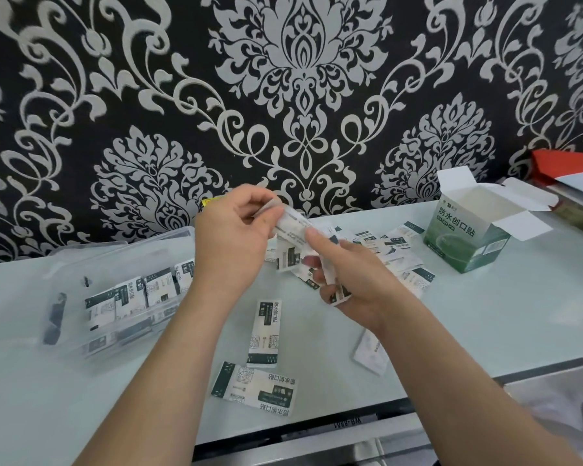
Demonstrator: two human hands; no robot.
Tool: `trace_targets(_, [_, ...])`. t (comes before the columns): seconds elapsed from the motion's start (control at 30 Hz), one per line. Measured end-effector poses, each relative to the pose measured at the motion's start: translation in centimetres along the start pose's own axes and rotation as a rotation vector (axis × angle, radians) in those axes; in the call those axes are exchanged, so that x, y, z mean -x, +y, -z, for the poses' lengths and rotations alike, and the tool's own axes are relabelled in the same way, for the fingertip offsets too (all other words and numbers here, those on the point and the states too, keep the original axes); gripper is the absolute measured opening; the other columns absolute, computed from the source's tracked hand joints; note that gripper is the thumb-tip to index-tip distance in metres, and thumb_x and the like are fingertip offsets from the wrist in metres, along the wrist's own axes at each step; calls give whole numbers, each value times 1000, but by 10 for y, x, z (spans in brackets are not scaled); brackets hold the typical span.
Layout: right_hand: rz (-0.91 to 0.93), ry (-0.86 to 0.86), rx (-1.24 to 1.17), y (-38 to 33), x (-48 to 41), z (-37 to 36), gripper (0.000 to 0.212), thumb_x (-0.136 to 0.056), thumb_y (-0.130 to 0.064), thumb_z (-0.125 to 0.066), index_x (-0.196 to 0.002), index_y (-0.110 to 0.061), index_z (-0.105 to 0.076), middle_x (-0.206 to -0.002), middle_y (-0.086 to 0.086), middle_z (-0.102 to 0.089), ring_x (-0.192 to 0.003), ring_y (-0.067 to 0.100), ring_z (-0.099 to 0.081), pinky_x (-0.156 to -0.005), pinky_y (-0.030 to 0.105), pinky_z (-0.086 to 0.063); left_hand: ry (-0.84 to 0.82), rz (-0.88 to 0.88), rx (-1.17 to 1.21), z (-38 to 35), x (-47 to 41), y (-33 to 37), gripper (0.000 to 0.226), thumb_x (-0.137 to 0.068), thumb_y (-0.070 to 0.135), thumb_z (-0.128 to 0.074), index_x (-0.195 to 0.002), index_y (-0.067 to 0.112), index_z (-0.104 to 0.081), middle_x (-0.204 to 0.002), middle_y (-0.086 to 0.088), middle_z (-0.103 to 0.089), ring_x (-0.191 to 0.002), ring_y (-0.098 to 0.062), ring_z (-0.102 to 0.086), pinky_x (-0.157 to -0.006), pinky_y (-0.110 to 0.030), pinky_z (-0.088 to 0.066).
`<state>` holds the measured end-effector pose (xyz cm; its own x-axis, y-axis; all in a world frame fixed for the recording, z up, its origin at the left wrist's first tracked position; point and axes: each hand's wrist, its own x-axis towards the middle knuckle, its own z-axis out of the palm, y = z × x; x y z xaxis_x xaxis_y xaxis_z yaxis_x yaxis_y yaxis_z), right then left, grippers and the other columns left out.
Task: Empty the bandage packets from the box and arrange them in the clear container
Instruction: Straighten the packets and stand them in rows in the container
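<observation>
Far left: a clear rectangular plastic container sits on the pale glass-topped table, its back near the wall. Its top is open. A row of white and dark green bandage packets stands on edge inside; one reads 防水创口贴. Bare table lies between the container and the near edge.

Centre: the left hand is raised above the table, with thumb and curled fingers pinching the upper end of a white held packet. The right hand is just beside it. Its thumb presses the lower part of the same packet, and its fingers curl round a bunch of further packets.

Below the hands, two loose flat packets lie face up, both printed 防水创口贴. The nearer one is close to the table's front edge. A third packet lies partly under the right forearm. A strip on the front edge carries small print, possibly "WA-6001"; it is too blurred to confirm.

Right of the hands, a scattered pile of packets fills the space up to the green and white cardboard box. The box stands upright with its flaps open, and its side reads 防水创口贴. Bare table lies in front of the box and to its right.

Far right, a red folder rests on stacked papers by the wall. Black wallpaper with a silver damask pattern runs behind everything.
</observation>
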<state>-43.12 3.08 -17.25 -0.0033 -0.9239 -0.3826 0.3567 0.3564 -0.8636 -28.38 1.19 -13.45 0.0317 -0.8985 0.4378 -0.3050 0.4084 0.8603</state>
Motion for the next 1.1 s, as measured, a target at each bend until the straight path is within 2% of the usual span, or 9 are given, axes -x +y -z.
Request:
trace_targets(0.1, [118,-95,38,-3,3,1,26,-83,-11,-73,-108,-8,-65,-76,-2,-65,-56,5,-44,-41,16,-27,64,138,136,5,-1,2,14,-88,5,-67,-83,18,-68,-75,1,-75,-69,-16,-70,-66,-24,-59])
trace_targets(0.23, [140,-129,50,-4,6,-1,16,-84,6,-66,-94,-7,-64,-65,-1,-65,-43,1,-42,-37,14,-24,139,209,240,4,0,2,15,-92,6,-62,-85,19,-65,-74,5,-75,-72,-14,-72,-65,-22,-58])
trace_targets(0.33, [89,-47,-69,-3,0,1,17,-85,8,-64,-83,-8,-58,-65,2,-58,-43,4,-37,-34,14,-24,218,-68,105,7,1,4,21,-90,8,-65,-83,28,-66,-74,12,-72,-73,-6,-69,-70,-21,-55])
trace_targets(0.53, [66,-70,-262,-9,2,-1,12,-85,5,-54,-78,-3,-59,-67,7,-54,-50,9,-41,-37,16,-23,-149,-338,-200,-15,23,-9,11,-77,6,-74,-86,12,-78,-86,13,-72,-83,-3,-68,-80,-26,-54])
trace_targets(0.67, [-12,-133,-415,-10,-1,-2,8,-89,-10,-52,-89,-4,-57,-67,6,-54,-47,11,-41,-33,16,-27,-162,-250,-166,-16,21,-14,12,-76,5,-78,-85,14,-80,-90,17,-70,-91,3,-66,-88,-14,-49])
trace_targets(0.77, [45,-136,-326,-7,-1,-3,17,-93,-22,-61,-94,-6,-58,-67,4,-54,-47,10,-40,-34,16,-27,-242,-240,-168,-13,22,-12,9,-79,10,-76,-85,16,-80,-90,20,-71,-94,6,-64,-88,-11,-46])
trace_targets(0.87, [129,-57,-163,-7,2,-4,14,-92,-15,-62,-98,-3,-58,-71,6,-55,-50,9,-42,-36,17,-24,-297,-126,-26,-11,24,-6,8,-86,15,-72,-88,17,-79,-91,17,-73,-91,2,-66,-82,-17,-52])
trace_targets(0.97, [167,-49,-89,-8,7,-8,15,-93,-10,-58,-105,-2,-61,-67,4,-58,-45,8,-49,-37,18,-24,-165,-21,-51,-13,20,-9,21,-85,15,-72,-102,26,-72,-99,13,-68,-84,-3,-65,-71,-15,-53])
trace_targets(1.1, [154,-72,-14,-6,10,-16,8,-90,-9,-59,-97,-9,-62,-65,3,-62,-50,11,-56,-48,25,-32,-231,115,-25,-14,18,-10,34,-84,11,-72,-109,31,-63,-87,4,-69,-68,-8,-63,-69,-25,-57])
